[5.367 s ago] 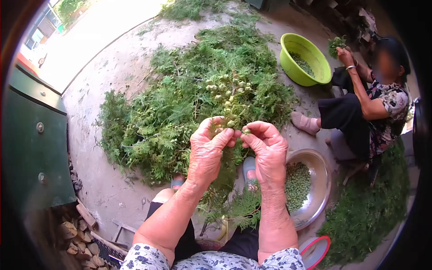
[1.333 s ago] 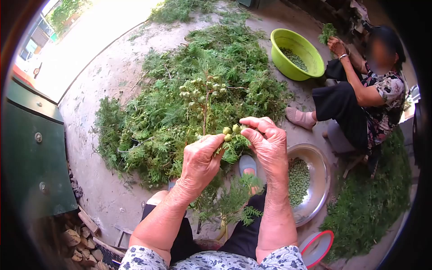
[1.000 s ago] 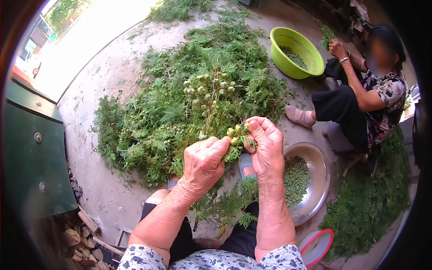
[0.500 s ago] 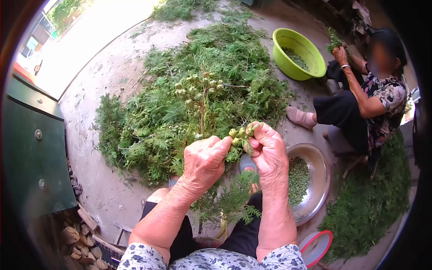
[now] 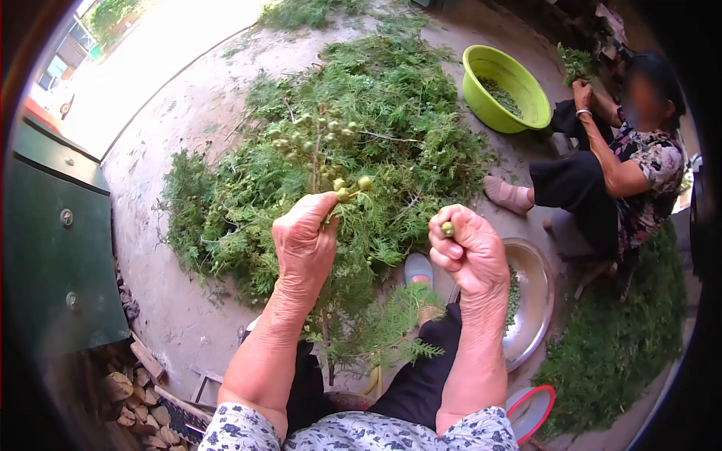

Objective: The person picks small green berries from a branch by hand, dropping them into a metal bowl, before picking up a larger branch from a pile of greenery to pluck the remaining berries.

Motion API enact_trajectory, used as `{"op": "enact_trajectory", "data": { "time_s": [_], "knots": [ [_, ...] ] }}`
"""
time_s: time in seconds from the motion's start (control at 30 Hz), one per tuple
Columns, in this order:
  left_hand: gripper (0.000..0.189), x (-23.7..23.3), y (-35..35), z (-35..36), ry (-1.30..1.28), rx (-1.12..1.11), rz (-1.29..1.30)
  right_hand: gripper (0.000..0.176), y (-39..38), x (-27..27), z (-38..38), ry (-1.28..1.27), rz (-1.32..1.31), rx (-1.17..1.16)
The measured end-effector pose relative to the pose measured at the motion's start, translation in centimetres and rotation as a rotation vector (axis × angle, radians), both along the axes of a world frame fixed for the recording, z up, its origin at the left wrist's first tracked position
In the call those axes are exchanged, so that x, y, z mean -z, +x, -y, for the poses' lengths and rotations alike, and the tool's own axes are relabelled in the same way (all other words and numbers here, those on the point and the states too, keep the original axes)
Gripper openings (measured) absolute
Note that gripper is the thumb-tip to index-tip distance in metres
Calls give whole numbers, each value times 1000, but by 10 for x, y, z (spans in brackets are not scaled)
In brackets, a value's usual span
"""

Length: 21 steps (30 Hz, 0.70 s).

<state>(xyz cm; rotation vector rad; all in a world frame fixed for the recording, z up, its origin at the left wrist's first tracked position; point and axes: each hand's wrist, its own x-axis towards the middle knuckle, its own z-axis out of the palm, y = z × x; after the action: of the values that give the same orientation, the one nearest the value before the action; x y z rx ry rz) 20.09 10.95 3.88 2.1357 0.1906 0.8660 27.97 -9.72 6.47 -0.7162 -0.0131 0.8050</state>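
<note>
My left hand is closed on a leafy evergreen branch that bears clusters of round green cones. A few of its cones stand just above my left fingertips. My right hand is closed, apart from the branch, with a single green cone showing between thumb and fingers. Whether more cones lie inside that fist is hidden. Below my right hand, partly covered by the forearm, stands a metal basin holding small green cones.
A heap of cut evergreen branches covers the ground ahead. At back right is a lime-green tub with green cones inside. A seated person holds a sprig. More greenery lies at right. A green metal panel stands left.
My hands have moved apart, the right one going right with a cone, the left one going left with the branch. The other person's sprig has shifted slightly.
</note>
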Motion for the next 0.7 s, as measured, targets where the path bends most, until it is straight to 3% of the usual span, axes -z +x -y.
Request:
{"op": "enact_trajectory", "data": {
  "time_s": [0.03,0.1,0.2,0.43,0.5,0.57,0.63,0.67,0.7],
  "knots": [
    [32,-6,-1,-3,21,-12,5,22,1,3,3,-69,37,112],
    [36,-6,-2,2,105,20,-31,21,3,10,0,32,19,213],
    [35,-9,-5,7,121,27,-96,21,1,2,-6,2,-9,273],
    [37,-5,-6,8,370,140,2,20,5,2,-7,81,27,338],
    [39,-4,-6,12,424,195,-2,21,5,4,-5,206,24,268],
    [39,-4,-7,14,462,208,-21,24,-3,-1,-13,-47,147,286],
    [37,-6,-8,17,464,240,-56,25,-8,-11,-13,-287,199,157],
    [40,-9,-7,19,422,229,-38,25,-9,-11,-15,-287,199,157],
    [40,-8,-7,20,422,228,-38,26,-10,-10,-18,-538,439,155]
  ]
}}
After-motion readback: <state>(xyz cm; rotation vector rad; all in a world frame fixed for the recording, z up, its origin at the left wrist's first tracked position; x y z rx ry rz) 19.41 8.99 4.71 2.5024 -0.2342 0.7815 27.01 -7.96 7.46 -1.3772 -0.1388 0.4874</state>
